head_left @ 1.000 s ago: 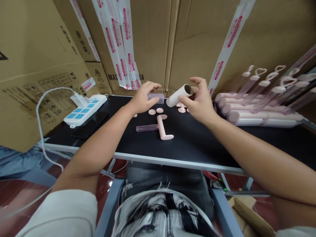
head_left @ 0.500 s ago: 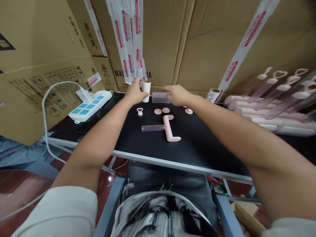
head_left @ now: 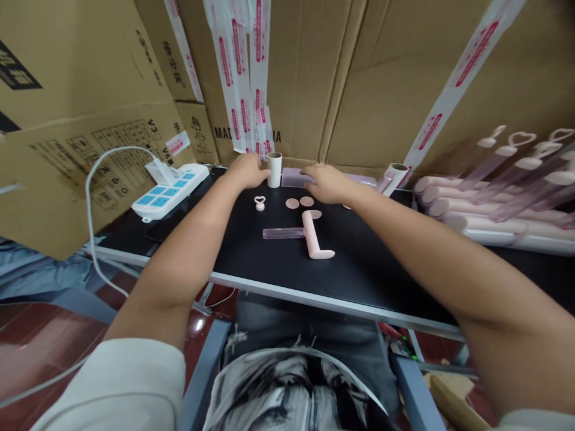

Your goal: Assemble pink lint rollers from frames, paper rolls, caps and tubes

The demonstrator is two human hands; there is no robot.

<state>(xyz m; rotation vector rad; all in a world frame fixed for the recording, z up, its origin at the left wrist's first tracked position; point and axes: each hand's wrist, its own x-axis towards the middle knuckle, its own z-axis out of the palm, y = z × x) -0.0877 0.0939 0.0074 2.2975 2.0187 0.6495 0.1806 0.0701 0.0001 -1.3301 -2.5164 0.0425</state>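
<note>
My left hand is at the left side of an upright white tube, its thumb stretched towards the tube. The fingers behind are partly hidden, so I cannot tell whether they touch it. Over a translucent pink strip at the back of the table lies my right hand, fingers apart. Nearer to me lie a pink heart-topped piece, round pink discs, and a pink L-shaped part with a clear pink tube extending from it.
A second white tube leans at the back right, a translucent piece beside it. Pink cylinders with heart-topped clear rods are stacked at the right. A power strip with a white cable sits left. Cardboard walls the black table.
The fingers of my left hand have come down from the white tube's upper edge, and the tube stands straighter. My right hand stays near the strip. The view has shifted slightly.
</note>
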